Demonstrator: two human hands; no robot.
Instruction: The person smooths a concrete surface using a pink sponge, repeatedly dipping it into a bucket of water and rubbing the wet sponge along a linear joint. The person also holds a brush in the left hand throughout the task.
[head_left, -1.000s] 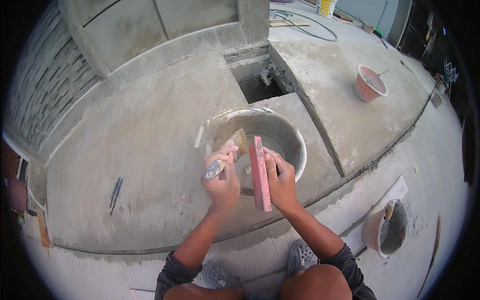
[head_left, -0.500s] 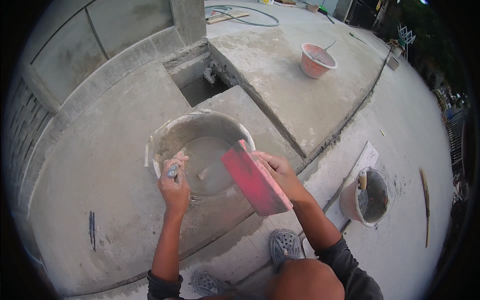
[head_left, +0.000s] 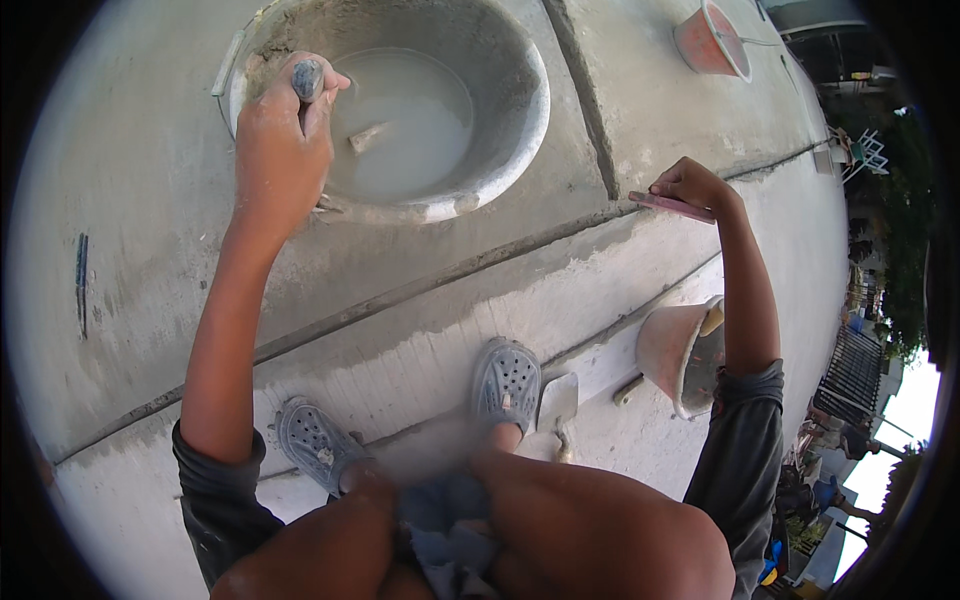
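Observation:
My left hand (head_left: 280,145) is closed round a tool whose rounded grey handle end (head_left: 307,80) points up at me; its working end is hidden behind the hand. It hangs over the left side of a large, mortar-crusted bucket (head_left: 541,95). Cloudy grey water (head_left: 425,105) fills the bottom, with a small pale block (head_left: 367,138) in it. To the right, beyond the bucket, my right hand (head_left: 692,183) grips a pink-red plastering float (head_left: 672,206), seen nearly edge-on over the concrete step.
A smaller pinkish bucket (head_left: 665,345) stands below my right forearm. Beside my shoe (head_left: 507,385) lies a flat metal trowel (head_left: 558,400). At the far right is a red tub (head_left: 700,45). Two thin dark rods (head_left: 81,285) lie at left. A groove (head_left: 590,110) crosses the concrete.
My right hand has carried the float away from the bucket to the right, turning it edge-on. The view has tipped down toward my legs; my left hand stays at the bucket with its tool.

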